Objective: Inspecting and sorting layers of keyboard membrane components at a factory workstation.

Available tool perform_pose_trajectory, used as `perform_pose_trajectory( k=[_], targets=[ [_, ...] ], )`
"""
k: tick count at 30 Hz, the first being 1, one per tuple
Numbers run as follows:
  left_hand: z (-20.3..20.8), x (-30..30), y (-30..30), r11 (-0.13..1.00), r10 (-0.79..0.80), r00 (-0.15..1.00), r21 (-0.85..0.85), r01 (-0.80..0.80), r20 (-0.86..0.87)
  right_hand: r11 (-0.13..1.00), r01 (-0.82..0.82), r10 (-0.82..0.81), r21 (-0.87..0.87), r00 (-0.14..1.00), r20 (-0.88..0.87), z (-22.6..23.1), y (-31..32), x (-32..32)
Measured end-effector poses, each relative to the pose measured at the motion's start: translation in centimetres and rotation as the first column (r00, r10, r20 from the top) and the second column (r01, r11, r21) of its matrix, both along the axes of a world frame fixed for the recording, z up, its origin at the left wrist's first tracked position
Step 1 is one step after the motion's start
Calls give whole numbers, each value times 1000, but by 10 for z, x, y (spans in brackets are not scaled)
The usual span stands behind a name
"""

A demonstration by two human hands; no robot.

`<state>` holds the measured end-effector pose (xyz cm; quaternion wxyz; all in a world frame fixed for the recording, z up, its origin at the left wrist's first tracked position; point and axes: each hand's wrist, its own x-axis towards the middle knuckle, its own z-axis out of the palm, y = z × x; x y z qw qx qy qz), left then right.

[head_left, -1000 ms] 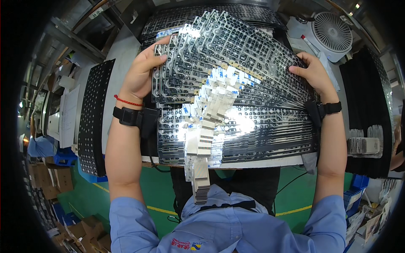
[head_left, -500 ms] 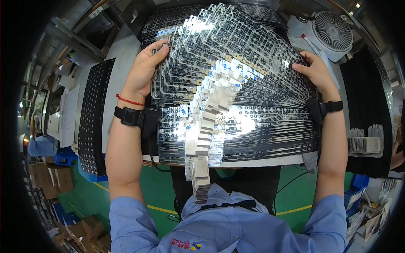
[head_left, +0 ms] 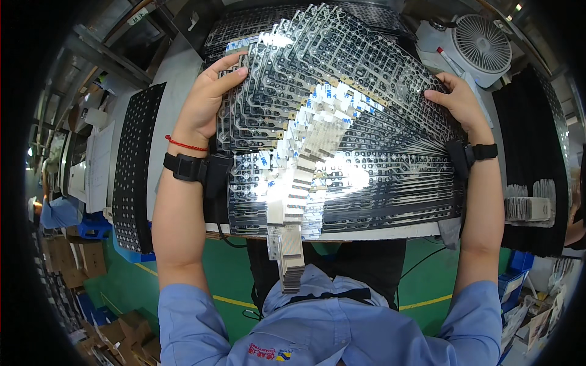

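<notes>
A fanned stack of clear membrane circuit sheets [head_left: 378, 76], with black traces and rows of dots, spreads across the table in front of me. My left hand [head_left: 206, 100] grips the sheets' left edge, its thumb on top and the fingers partly hidden. At the right edge my right hand [head_left: 461, 105] pinches the stack, thumb above and some fingertips out of sight. Pale connector tails [head_left: 314, 131] with white-and-blue adhesive tabs run in a curved row down the middle and hang past the near table edge. Glare whitens parts of the sheets.
More patterned sheets [head_left: 244, 27] lie behind the fan. A white fan [head_left: 482, 46] stands at the far right. Black perforated strips [head_left: 139, 171] lie on the left, and black material [head_left: 528, 152] with a small pale stack [head_left: 530, 208] on the right.
The sheets' upper left edges have shifted slightly, and my left hand has moved a little up. My right hand has stayed nearly in place at the right edge.
</notes>
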<state>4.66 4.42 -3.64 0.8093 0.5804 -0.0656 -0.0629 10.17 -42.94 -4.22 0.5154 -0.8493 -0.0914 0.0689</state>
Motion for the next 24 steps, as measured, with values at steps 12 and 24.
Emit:
perform_pose_trajectory(
  k=[12,24],
  targets=[
    [8,-4,-5,999,-1,1000,33,1,0,1000,2,-2,-8,1000,1,-4,-6,3],
    [-2,4,8,999,-16,999,51,18,-40,999,48,-48,8,998,-44,2,-7,1]
  ],
)
